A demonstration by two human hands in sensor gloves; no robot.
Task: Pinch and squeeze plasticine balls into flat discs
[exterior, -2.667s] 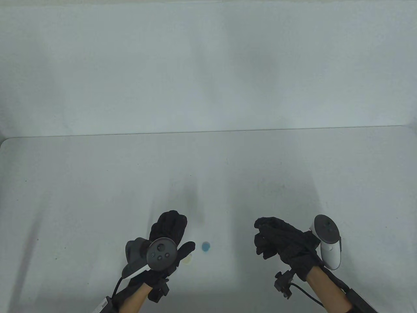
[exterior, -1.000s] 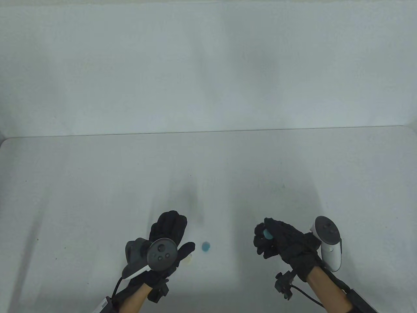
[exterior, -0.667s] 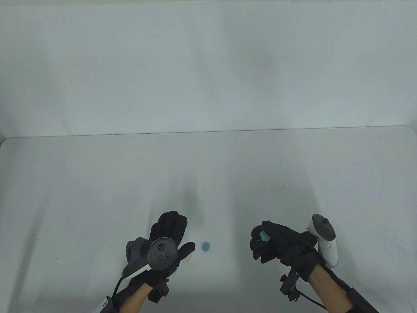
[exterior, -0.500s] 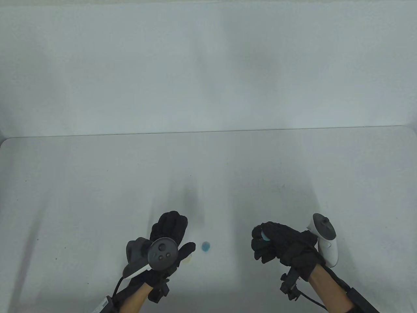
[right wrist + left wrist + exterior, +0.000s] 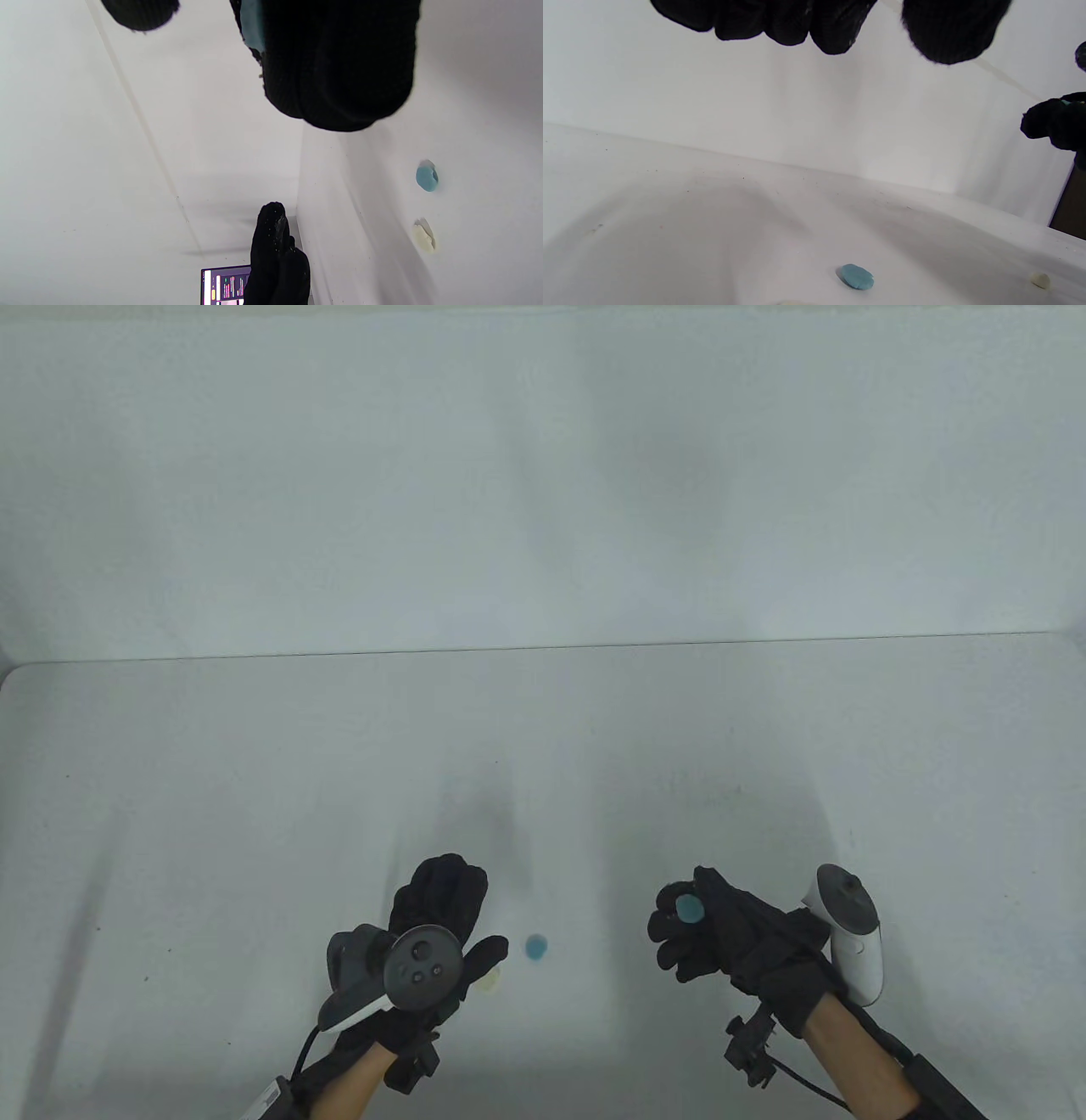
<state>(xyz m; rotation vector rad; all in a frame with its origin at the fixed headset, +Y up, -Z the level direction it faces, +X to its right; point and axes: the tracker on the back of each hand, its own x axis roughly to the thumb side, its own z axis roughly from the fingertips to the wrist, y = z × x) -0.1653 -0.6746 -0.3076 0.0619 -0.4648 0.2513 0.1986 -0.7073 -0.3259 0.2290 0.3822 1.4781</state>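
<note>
**Plasticine Pieces: Visibility and Count**

Hidden or unclear items. In the table view the right hand point(image 5: 730, 929) was raised above the table point(image 5: 212, 814) with its fingers curled around a blue disc point(image 5: 689, 909); only one round face of that disc showed, between thumb and fingers. In the right wrist view the same disc point(image 5: 253, 23) appeared only as a strip at the top edge, pressed against the curled fingers point(image 5: 339, 63), and its far side was hidden. How thick it was could not be judged. The left hand point(image 5: 437, 916) was largely covered by its tracker point(image 5: 422, 967). The cream piece point(image 5: 489, 981) was faint and partly covered by the left thumb in the table view; it was clearer in the right wrist view point(image 5: 423, 236). A screen point(image 5: 225, 286) was cut off at the bottom edge of the right wrist view.

Count. Three plasticine pieces were visible: two blue, one cream. One blue disc was held in the right hand. The second blue disc point(image 5: 536, 947) lay flat on the table just right of the left thumb. The cream piece lay beside it, nearer the left hand.

Hand state. The left hand was spread flat, fingers extended, holding nothing. The right hand was pinching the blue disc.
</note>
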